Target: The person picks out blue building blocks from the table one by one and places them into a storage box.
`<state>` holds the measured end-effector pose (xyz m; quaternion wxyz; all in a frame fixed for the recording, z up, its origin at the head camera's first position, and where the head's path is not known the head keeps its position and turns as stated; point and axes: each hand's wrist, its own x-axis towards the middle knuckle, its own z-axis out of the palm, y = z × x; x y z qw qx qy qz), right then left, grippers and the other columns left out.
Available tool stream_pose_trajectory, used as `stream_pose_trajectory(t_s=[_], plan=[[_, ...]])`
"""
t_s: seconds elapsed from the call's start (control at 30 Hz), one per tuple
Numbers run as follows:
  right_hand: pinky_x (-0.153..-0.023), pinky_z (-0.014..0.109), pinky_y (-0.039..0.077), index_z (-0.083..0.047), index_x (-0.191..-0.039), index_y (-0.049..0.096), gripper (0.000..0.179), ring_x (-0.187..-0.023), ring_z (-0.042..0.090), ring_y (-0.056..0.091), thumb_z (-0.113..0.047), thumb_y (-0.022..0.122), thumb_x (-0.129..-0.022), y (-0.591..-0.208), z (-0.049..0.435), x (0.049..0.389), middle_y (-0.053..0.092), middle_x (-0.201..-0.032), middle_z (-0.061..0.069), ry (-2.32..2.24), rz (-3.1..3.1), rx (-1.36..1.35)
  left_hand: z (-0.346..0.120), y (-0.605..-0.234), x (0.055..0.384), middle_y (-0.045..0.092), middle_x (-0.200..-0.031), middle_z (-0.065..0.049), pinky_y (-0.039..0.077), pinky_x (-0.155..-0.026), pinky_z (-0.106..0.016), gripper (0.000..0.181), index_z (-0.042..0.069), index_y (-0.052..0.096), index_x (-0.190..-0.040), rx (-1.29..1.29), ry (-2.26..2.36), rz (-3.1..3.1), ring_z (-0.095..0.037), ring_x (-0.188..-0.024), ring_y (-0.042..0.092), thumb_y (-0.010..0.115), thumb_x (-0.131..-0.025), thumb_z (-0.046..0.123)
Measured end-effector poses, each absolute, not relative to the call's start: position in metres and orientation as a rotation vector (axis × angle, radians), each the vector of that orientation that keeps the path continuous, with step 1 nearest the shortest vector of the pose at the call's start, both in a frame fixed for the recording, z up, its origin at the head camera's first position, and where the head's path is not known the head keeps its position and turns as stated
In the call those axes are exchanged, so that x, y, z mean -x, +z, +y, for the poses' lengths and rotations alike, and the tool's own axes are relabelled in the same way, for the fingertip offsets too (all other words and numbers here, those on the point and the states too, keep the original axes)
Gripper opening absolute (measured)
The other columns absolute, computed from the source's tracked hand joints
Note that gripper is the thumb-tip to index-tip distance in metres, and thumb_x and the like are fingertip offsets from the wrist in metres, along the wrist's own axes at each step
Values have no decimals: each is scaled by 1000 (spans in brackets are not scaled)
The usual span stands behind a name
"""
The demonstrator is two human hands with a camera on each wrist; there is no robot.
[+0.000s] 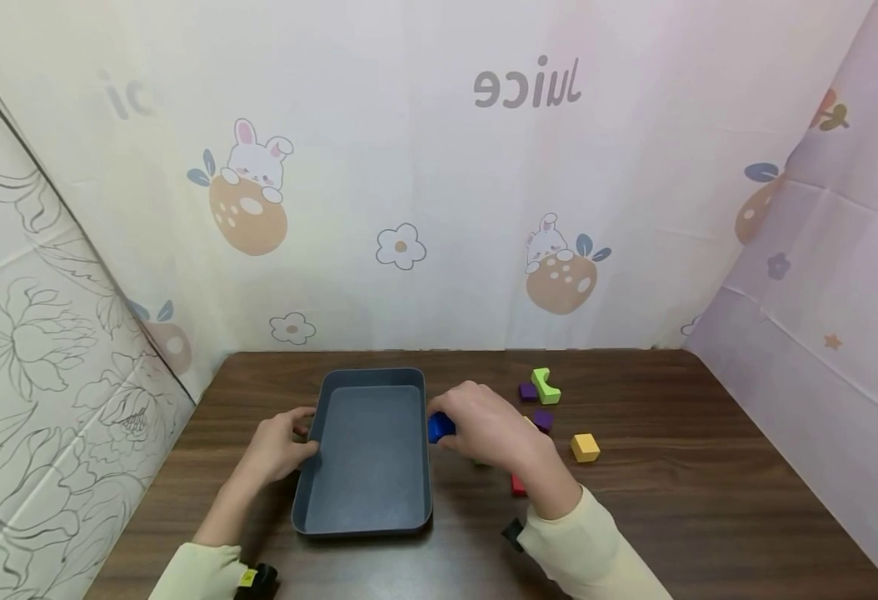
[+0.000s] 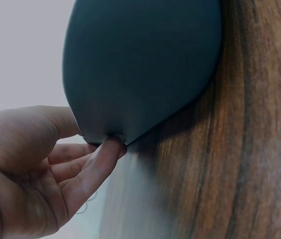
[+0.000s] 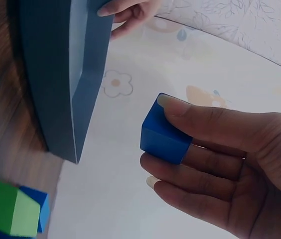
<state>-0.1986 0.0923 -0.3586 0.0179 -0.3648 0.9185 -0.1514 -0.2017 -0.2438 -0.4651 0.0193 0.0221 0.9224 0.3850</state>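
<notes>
A dark grey rectangular tray (image 1: 370,458) lies on the wooden table. My left hand (image 1: 274,450) grips its left side, thumb at the rim and fingers along the outer wall; the left wrist view shows the fingertips (image 2: 111,144) against the tray wall (image 2: 145,64). Just off the tray's right rim, my right hand (image 1: 487,425) pinches a blue block (image 1: 441,427). In the right wrist view the thumb presses one face of this blue block (image 3: 163,137) while fingers support the opposite side. The block is held above the table, apart from the tray.
Right of the tray lie a yellow cube (image 1: 585,448), a light green arch block (image 1: 546,387), purple blocks (image 1: 528,392) and a red block (image 1: 518,485), some partly hidden by my right hand. A green block (image 3: 11,206) sits by blue ones. A printed curtain (image 1: 439,167) hangs behind the table.
</notes>
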Motion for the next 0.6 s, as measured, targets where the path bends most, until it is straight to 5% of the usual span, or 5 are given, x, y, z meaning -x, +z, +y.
stream_pose_trajectory(t_s=[0.6], plan=[[-77,23,60,-12,-116,79,31,-88,10,68,-23,88,-89,-358,44,203,76,-104,-1,-446,2823,1239,-244,-465,202,71,-104,-22,62,-55,-33,57,-9,59,-140,-65,1181,2880,-19,-61,71,75,-86,-1]])
